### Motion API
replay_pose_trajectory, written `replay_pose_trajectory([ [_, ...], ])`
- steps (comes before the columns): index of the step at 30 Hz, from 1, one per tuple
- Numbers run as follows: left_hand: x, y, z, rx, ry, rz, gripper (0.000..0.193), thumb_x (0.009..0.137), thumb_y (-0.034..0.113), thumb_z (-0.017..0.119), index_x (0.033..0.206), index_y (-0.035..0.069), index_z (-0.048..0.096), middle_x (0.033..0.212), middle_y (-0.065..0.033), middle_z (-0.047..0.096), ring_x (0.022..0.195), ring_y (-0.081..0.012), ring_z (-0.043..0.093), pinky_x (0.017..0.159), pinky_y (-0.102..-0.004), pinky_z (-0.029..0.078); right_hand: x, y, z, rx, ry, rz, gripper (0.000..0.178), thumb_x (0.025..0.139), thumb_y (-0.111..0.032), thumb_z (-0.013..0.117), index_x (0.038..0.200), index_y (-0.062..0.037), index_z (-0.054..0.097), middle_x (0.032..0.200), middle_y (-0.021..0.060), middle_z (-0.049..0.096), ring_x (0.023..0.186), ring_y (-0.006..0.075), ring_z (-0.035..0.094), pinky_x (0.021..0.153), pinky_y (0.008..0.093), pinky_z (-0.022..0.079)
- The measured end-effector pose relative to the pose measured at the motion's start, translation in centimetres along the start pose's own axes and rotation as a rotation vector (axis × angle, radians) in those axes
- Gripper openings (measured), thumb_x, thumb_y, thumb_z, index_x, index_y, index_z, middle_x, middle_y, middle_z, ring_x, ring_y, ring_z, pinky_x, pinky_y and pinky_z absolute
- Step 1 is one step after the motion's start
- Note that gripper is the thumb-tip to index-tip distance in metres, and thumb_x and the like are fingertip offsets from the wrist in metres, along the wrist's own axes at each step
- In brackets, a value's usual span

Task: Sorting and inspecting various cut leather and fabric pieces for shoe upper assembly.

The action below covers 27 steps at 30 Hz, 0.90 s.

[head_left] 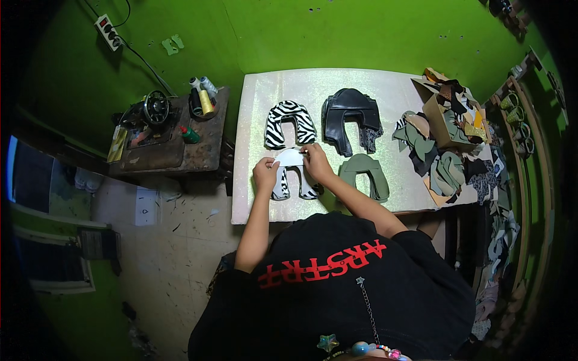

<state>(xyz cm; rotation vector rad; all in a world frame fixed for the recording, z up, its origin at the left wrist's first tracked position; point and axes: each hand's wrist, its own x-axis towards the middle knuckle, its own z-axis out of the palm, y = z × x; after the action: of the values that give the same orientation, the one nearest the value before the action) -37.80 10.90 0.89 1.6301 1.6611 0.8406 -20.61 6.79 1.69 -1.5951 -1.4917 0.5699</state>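
My left hand point(265, 174) and my right hand point(314, 161) are closed on opposite sides of a white curved piece point(290, 158), which looks like a shoe-upper cutout. Fingertips pinch its edges. It lies over a U-shaped zebra-print stack point(280, 188), whose two legs show below it. Just beyond my hands is another U-shaped zebra-print stack point(291, 115). To its right rests a black stack point(351, 114) of similar shape, its right leg ending in a patterned piece. An olive-green U-shaped stack point(365, 174) sits right of my right forearm.
The pieces lie on a pale shiny table point(256, 99) against a green wall. Scraps spill around a cardboard box point(444, 123) on the right. At left, a sewing machine point(155, 110) and thread cones point(206, 101) stand on a wooden table. A rack with sandals point(513, 108) is far right.
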Motion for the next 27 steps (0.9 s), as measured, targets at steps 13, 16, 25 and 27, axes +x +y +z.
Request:
replay_pose_trajectory([
  [13, -1.9, 2.4, -0.3, 0.282, 0.180, 0.227, 0.013, 0.072, 0.008, 0.062, 0.082, 0.002, 0.056, 0.086, -0.0111, 0.056, 0.084, -0.0248, 0.055, 0.070, -0.0338, 0.043, -1.3, -0.1, 0.1, -0.202, 0.001, -0.153, 0.010, 0.070, -0.005, 0.057, 0.079, -0.0016, 0.056, 0.083, 0.0137, 0.049, 0.078, 0.0314, 0.051, 0.068, 0.0386, 0.043],
  [16, -3.1, 3.8, -0.2, 0.375, 0.095, 0.408, 0.012, 0.072, 0.003, 0.057, 0.084, 0.003, 0.058, 0.097, -0.0115, 0.054, 0.090, -0.0270, 0.052, 0.075, -0.0360, 0.042, -1.6, -0.3, -0.2, -0.322, 0.031, -0.270, 0.011, 0.069, -0.009, 0.059, 0.079, -0.0044, 0.057, 0.083, 0.0108, 0.050, 0.079, 0.0278, 0.050, 0.066, 0.0376, 0.040],
  [25, -5.2, 1.8, 2.0, 0.328, -0.058, 0.506, 0.031, 0.072, -0.002, 0.051, 0.099, 0.007, 0.063, 0.106, -0.0105, 0.051, 0.100, -0.0266, 0.048, 0.082, -0.0353, 0.043, -3.7, -0.6, 0.3, -0.457, -0.012, -0.304, 0.019, 0.072, -0.015, 0.058, 0.089, -0.0078, 0.059, 0.089, 0.0067, 0.053, 0.084, 0.0242, 0.049, 0.067, 0.0362, 0.037],
  [27, -5.3, 2.1, 2.2, 0.343, -0.052, 0.500, 0.031, 0.072, -0.003, 0.051, 0.099, 0.007, 0.063, 0.107, -0.0109, 0.051, 0.099, -0.0270, 0.048, 0.082, -0.0351, 0.043, -3.9, -0.5, 0.0, -0.465, -0.016, -0.309, 0.022, 0.071, -0.014, 0.058, 0.092, -0.0081, 0.059, 0.091, 0.0063, 0.052, 0.085, 0.0238, 0.049, 0.068, 0.0362, 0.037],
])
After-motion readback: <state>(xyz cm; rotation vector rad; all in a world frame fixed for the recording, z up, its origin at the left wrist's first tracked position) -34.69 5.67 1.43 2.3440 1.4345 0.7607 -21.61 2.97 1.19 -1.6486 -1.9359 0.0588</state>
